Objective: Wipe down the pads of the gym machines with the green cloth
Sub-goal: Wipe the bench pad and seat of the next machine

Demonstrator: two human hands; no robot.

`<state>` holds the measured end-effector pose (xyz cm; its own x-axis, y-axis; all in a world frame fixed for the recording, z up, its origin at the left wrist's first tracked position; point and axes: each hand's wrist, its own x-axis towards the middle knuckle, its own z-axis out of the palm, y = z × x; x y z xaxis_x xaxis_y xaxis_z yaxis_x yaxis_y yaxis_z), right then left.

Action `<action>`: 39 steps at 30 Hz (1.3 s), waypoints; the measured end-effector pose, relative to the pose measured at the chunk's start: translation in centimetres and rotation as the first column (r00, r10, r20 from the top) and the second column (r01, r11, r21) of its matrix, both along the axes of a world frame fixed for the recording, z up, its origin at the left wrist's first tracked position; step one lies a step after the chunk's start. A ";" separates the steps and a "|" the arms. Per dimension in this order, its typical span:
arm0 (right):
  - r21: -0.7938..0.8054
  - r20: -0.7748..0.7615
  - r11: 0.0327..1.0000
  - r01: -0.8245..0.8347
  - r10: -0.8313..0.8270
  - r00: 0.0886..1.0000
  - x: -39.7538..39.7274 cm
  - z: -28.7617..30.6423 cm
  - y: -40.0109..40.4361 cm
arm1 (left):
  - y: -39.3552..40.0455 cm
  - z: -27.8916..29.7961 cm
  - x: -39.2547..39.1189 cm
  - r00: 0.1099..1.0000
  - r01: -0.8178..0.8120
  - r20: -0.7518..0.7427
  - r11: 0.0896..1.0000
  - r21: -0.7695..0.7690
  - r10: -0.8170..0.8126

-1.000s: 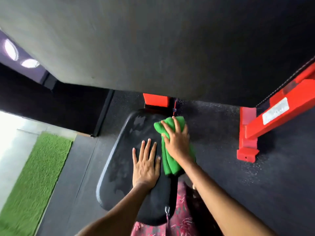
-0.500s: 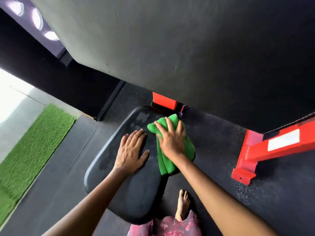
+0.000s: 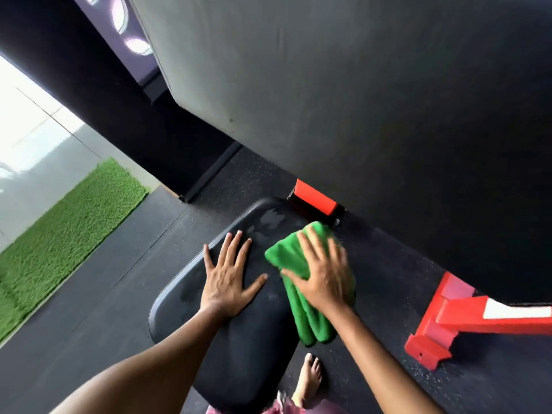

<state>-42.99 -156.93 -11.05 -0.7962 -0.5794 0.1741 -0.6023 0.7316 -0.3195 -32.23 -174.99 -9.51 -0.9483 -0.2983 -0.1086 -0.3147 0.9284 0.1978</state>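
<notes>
**Seat pad wipe in progress, far right corner**

Large grey back pad (image 3: pixel 358 100) overhead, tilted toward camera; not being wiped now. Red machine frame (image 3: pixel 466 321) bolted low at right, second red bracket (image 3: pixel 315 200) just behind the seat. Black seat pad (image 3: pixel 239 348) below, damp smears near its far edge, so likely mid-pass. Green cloth (image 3: pixel 301 309) folded, lying on the seat's right side, tail hanging off the edge. Right hand (image 3: pixel 324 273) flat on the cloth, fingers spread and straight, pressing rather than gripping; motion-blurred. Left hand (image 3: pixel 228 274) flat on bare pad beside the cloth, fingers splayed, holding nothing; probably bracing body weight. Bare foot (image 3: pixel 310 376) on rubber floor, right of the seat.
</notes>
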 end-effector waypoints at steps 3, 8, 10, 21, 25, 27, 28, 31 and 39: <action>-0.030 0.093 0.990 0.140 -0.137 0.986 -3.1 -0.1 -2.3 | -0.1 0.0 0.0 1.000 0.003 -0.014 1.000 0.007 -0.003; -0.070 0.103 0.995 0.072 -0.065 0.993 -0.3 0.5 -5.0 | -0.3 0.0 0.0 0.999 -0.002 -0.036 0.999 0.053 0.003; -0.105 0.147 0.994 -0.041 0.056 0.988 4.3 0.9 -4.4 | -0.4 0.0 0.1 0.998 0.011 -0.066 0.995 0.102 -0.004; -0.197 0.266 0.952 0.233 -0.176 0.948 -3.1 -0.3 -4.7 | -0.3 0.0 0.0 1.000 -0.001 -0.013 0.996 0.084 0.002; -0.287 0.229 0.951 0.114 -0.047 0.972 0.6 -0.2 -4.5 | -0.4 0.0 0.0 1.000 -0.004 0.002 0.995 0.101 0.004; -0.232 0.209 0.972 -0.025 0.075 0.975 3.5 0.4 -3.2 | -0.4 0.0 0.0 1.000 0.004 0.002 0.995 0.095 -0.004; -0.161 0.158 0.984 -0.070 0.096 0.983 4.0 0.6 -2.5 | -0.5 -0.1 0.0 1.000 0.007 0.001 0.996 0.092 -0.007; 0.040 0.006 0.999 -0.023 0.022 1.000 1.4 0.7 -2.5 | -0.5 -0.1 0.0 1.000 0.001 0.005 0.996 0.093 -0.002; 0.064 0.115 0.987 0.145 -0.151 0.982 -4.8 0.1 -8.6 | -0.3 0.1 0.0 0.998 -0.009 0.061 0.996 0.085 0.004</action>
<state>-47.82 -165.49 -10.93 -0.8871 -0.4596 0.0438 -0.4459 0.8283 -0.3394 -32.25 -175.32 -9.44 -0.9373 -0.2915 -0.1912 -0.3344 0.9069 0.2563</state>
